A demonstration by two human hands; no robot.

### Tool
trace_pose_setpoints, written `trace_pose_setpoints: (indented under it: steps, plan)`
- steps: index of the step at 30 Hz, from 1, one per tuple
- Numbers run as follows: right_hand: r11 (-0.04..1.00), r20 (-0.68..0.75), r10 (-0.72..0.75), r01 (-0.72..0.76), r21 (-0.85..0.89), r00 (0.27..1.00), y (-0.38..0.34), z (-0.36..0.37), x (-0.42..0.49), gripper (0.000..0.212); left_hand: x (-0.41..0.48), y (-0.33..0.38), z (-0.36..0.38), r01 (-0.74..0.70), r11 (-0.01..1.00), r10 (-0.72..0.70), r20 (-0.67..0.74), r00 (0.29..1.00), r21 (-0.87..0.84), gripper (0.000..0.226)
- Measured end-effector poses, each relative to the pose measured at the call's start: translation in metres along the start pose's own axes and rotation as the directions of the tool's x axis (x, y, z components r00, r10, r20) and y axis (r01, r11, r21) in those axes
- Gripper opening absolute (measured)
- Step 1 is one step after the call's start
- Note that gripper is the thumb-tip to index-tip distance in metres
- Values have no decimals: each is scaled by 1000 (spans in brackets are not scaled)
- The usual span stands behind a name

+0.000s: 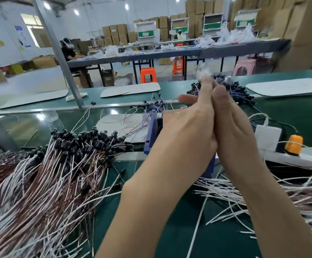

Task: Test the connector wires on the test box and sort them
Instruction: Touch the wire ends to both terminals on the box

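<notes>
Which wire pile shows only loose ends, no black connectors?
The pile at lower right: pale wires, their ends pointing left. The left pile and the far pile both show clusters of black connectors.

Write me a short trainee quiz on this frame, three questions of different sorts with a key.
1. True or false: the left hand and right hand are pressed palm to palm with fingers straight.
2. What do the hands partly hide? A) a blue test box B) a red tray C) a metal bucket
3. Fill in: the plug on the white power strip is ____ in colour.

Key: 1 true; 2 A; 3 orange.
</notes>
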State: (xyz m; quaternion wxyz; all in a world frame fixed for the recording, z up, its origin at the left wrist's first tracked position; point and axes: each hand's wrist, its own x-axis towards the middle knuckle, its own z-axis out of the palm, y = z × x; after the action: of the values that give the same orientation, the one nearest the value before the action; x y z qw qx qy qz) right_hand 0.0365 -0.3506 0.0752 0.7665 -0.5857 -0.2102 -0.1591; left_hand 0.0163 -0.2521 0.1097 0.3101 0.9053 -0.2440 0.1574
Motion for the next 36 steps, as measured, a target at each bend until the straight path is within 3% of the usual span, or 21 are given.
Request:
trace_pose_setpoints:
  steps: [2,4,8,11,15,20,27,36]
  plan:
    - [995,-23,-19,16,-98,1000,2,0,2,46,1,-3,5,20,1000,-20,-10,1000,19,83]
    - [990,-88,-10,-3,-140,996,5,-2,3,42,-2,-10,10,37,997,-38,-22,999,-65,82]
    - [984,-264,113,-71,165,958,3,-20,11,35,-8,-29,10,24,993,-26,-16,1000,-119,58]
    - [900,-298,212,-67,431,931,-3,-40,16,34,-8,-48,-3,32,989,-37,-33,999,-144,37]
    - [843,-329,256,-43,535,909,-7,-64,15,33,-13,-71,-19,44,995,-46,-18,999,-88,8]
    - [805,-369,283,-11,593,885,-6,-81,14,33,-15,-89,-24,60,992,-63,-26,998,-107,8]
    - [698,-313,327,-4,716,891,-1,-90,16,29,-13,-90,-20,73,986,-80,-35,996,-152,8]
    - [667,-334,383,-8,745,861,3,-95,18,31,-13,-91,-23,121,986,-126,-33,992,-116,13]
